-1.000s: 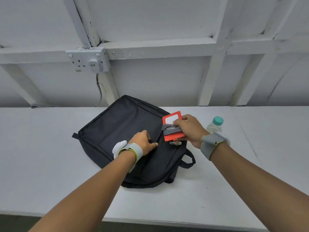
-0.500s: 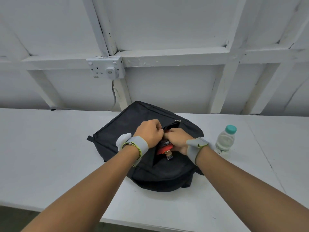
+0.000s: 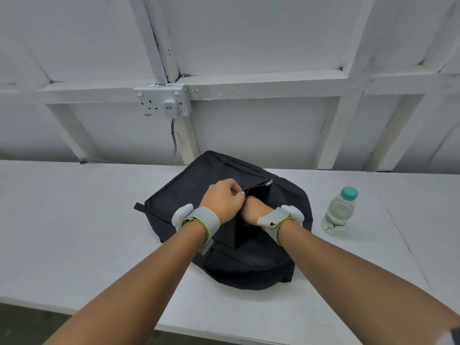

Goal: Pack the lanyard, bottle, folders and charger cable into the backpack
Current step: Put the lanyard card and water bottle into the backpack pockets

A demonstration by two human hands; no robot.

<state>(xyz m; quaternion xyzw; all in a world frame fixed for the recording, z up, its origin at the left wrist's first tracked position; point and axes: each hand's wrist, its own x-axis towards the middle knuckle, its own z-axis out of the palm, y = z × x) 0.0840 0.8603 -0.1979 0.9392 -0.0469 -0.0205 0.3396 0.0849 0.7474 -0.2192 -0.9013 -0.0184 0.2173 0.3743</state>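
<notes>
Under both hands lies the black backpack (image 3: 174, 202), flat on the white desk (image 3: 74, 220). The left hand (image 3: 221, 200) pinches the pocket's zip edge and holds it open. The right hand (image 3: 252, 211) touches the left and is sunk into the opening, fingers hidden, so its grip cannot be told. No lanyard visible; judged inside the pocket. The water bottle (image 3: 339, 211) stands right of the right hand, not yet packed. No folders in view. Beyond the hands is a white panelled wall and a socket (image 3: 161, 100) with plug, its cable (image 3: 174, 138) dropping behind the desk, possibly the charger.

White table (image 3: 74, 232), double wall socket (image 3: 151, 102) mounted on a white horizontal beam (image 3: 261, 82), white panelled wall (image 3: 249, 33) behind
</notes>
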